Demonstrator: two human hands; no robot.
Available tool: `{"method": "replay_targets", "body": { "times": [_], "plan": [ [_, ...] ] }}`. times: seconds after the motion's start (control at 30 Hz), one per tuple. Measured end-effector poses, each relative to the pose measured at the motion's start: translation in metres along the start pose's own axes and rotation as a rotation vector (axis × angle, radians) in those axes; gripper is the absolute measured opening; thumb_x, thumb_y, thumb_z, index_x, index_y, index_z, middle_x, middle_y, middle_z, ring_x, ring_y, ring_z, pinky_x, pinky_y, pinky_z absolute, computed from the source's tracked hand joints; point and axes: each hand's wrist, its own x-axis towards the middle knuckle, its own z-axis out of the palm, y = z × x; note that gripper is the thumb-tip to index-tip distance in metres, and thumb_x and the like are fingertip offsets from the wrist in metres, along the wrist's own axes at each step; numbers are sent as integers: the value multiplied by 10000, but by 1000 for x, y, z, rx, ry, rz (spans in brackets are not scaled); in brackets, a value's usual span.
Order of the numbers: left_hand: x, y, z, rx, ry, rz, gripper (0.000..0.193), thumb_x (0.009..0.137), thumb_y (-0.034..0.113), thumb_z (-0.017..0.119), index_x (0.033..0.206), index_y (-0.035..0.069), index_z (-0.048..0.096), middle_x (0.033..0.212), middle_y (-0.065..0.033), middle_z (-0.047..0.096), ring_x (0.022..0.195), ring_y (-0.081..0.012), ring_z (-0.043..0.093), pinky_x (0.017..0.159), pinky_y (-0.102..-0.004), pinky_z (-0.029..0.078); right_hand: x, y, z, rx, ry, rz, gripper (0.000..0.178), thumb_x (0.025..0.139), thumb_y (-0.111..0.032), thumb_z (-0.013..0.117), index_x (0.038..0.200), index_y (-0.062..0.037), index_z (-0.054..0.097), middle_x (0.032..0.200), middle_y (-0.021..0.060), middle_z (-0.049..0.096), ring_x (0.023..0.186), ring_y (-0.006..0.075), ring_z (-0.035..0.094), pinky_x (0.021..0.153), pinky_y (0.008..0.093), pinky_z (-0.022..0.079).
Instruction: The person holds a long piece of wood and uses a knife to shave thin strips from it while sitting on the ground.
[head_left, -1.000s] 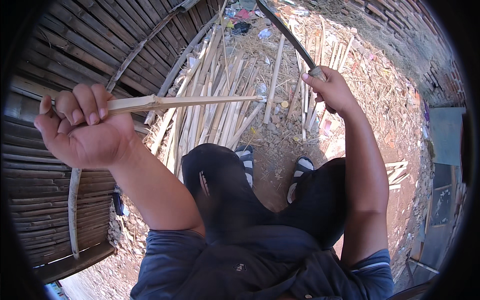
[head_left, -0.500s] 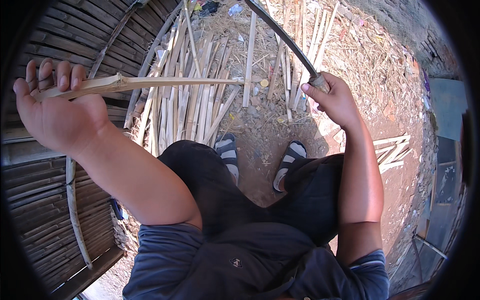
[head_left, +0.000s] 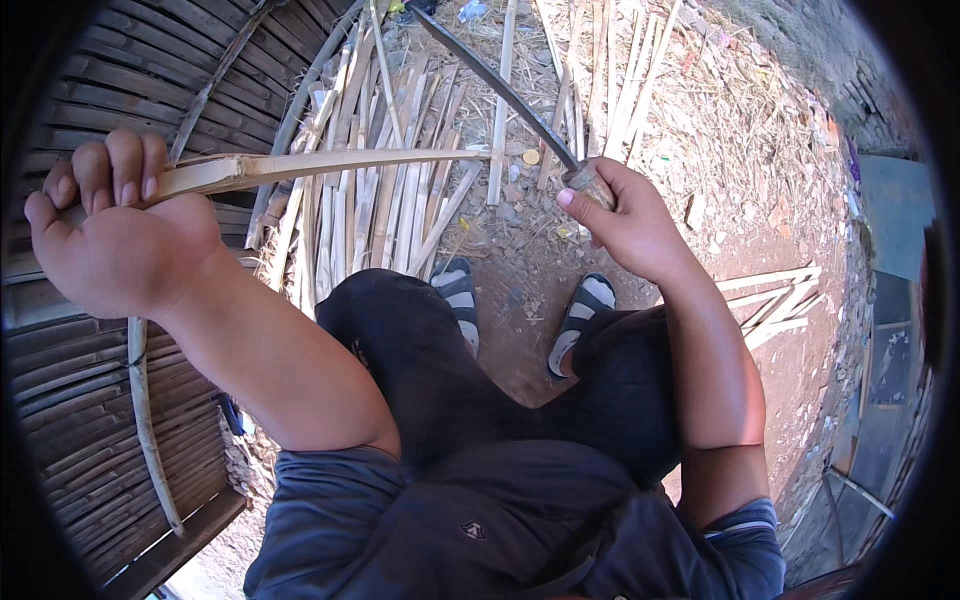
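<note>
One split bamboo strip (head_left: 320,163) spans the head view's left side, long axis running left to right, thin tip pointing right. A knife (head_left: 512,98) slants toward far left. The left forearm angles out leftward; the left hand (head_left: 135,245) curls its fingers over the strip's thick end. The right hand (head_left: 632,218), arm stretched far, closes around the knife's handle.

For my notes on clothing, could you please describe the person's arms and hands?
The left hand and right hand wear no gloves, and both forearms are bare. The left sleeve and right sleeve are short and dark blue-grey; a thin pale stripe runs near the right one's hem.
</note>
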Motion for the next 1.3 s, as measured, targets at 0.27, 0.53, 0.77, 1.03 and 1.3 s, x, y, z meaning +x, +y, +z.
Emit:
{"method": "replay_targets", "body": {
  "times": [0.27, 0.53, 0.77, 1.03, 1.3],
  "plan": [
    [29, 3, -10, 3, -73, 7, 210, 1054, 248, 388, 880, 132, 396, 684, -22, 307, 577, -147, 283, 546, -301, 278, 4, -25, 15, 273, 96, -1, 419, 1009, -356, 743, 1191, 16, 679, 816, 45, 665, 618, 103, 599, 579, 278, 497],
    [13, -21, 2, 59, 26, 41, 219, 1045, 221, 417, 848, 129, 391, 685, -27, 313, 565, -141, 288, 536, -298, 256, 22, 4, 19, 271, 151, 136, 404, 991, -360, 754, 1157, -1, 674, 812, 62, 663, 621, 124, 614, 570, 304, 510],
    [14, -18, -7, -30, -93, 12, 235, 1041, 208, 428, 822, 128, 396, 687, -24, 322, 568, -137, 295, 534, -295, 248, 13, 14, 66, 133, 298, -111, 422, 977, -340, 763, 1175, 18, 657, 958, 151, 762, 863, 254, 732, 810, 379, 560],
    [-4, -24, 36, 231, 307, 147, 186, 1051, 176, 349, 885, 92, 346, 695, -30, 275, 579, -152, 274, 533, -309, 256, 45, 94, 122, -310, 113, 146, 443, 971, -339, 710, 1197, 36, 640, 926, 310, 726, 947, 497, 722, 839, 538, 558],
    [26, -37, 23, 364, 486, 156, 157, 1010, 124, 403, 856, 98, 381, 694, -31, 284, 578, -165, 276, 493, -318, 238, 94, 43, 130, 10, 408, 26, 476, 961, -331, 711, 1238, 46, 624, 914, 324, 726, 932, 472, 735, 819, 534, 562]
  ]
}}
